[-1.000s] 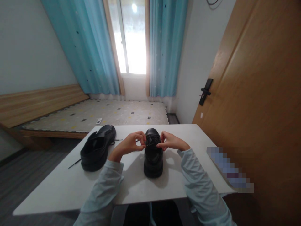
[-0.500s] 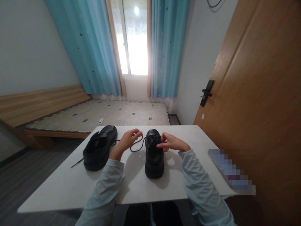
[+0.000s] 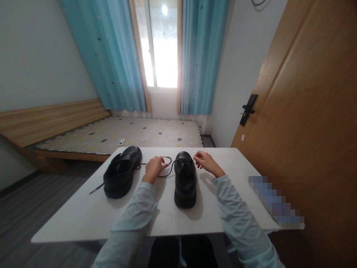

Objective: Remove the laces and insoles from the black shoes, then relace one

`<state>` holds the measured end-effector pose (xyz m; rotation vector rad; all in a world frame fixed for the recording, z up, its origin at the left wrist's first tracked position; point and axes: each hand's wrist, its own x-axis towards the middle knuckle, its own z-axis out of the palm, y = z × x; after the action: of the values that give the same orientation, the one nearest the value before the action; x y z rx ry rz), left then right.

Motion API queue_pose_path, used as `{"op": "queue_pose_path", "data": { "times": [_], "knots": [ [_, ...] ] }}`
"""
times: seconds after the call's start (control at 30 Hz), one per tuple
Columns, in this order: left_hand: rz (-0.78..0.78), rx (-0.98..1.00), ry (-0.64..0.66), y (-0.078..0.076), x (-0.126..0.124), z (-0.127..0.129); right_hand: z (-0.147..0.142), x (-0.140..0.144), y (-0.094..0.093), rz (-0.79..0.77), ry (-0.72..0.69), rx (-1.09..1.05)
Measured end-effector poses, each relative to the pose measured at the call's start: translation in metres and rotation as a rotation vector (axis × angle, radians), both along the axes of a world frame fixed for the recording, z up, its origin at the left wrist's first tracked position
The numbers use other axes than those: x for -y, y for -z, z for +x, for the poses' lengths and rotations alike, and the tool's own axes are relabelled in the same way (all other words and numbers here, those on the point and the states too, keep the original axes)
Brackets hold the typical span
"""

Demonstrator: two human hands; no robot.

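Note:
A black lace-up shoe (image 3: 185,197) stands on the white table between my hands, its heel toward me. From its left side a thin black shoelace (image 3: 169,172) curves out in a loop. My left hand (image 3: 154,169) is closed at that shoelace, fingers bent and thumb against them; part of the lace is hidden behind the hand. Just right of the shoe's toe, my right hand (image 3: 206,163) is held with curled fingers, the tips close to the lacing. Whatever those fingertips pinch is too small to make out. Another black shoe (image 3: 118,191) lies at the left.
The white table (image 3: 83,227) reaches from my lap toward a bed (image 3: 139,130), where a small white remote (image 3: 121,142) lies. A blurred-out item (image 3: 276,203) rests at the table's right edge. A wooden door (image 3: 306,111) stands at the right.
My right hand has moved off the shoe's opening to the right of its toe. My left hand has shifted slightly right and lower. The view has turned a little.

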<state>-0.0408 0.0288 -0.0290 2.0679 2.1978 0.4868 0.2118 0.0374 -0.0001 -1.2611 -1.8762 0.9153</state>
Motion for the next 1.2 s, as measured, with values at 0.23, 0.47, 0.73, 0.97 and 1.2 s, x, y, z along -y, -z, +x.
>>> {"op": "queue_pose_path", "data": {
  "times": [0.23,0.47,0.73,0.97,1.2],
  "knots": [
    [0.019,-0.105,-0.003,0.001,0.002,0.009,-0.004,0.0,0.001,0.039,0.058,-0.062],
    [0.294,0.25,0.043,-0.017,0.004,0.02,-0.006,-0.002,-0.001,0.076,0.07,-0.193],
    [0.539,0.556,0.276,-0.023,0.009,0.037,-0.011,0.001,-0.005,0.157,0.03,-0.243],
    [0.561,0.612,0.415,-0.03,0.019,0.046,-0.015,0.007,-0.006,0.321,0.008,-0.164],
    [0.588,0.651,0.508,-0.03,0.019,0.045,-0.02,0.008,-0.005,0.489,0.119,-0.111]
  ]
}}
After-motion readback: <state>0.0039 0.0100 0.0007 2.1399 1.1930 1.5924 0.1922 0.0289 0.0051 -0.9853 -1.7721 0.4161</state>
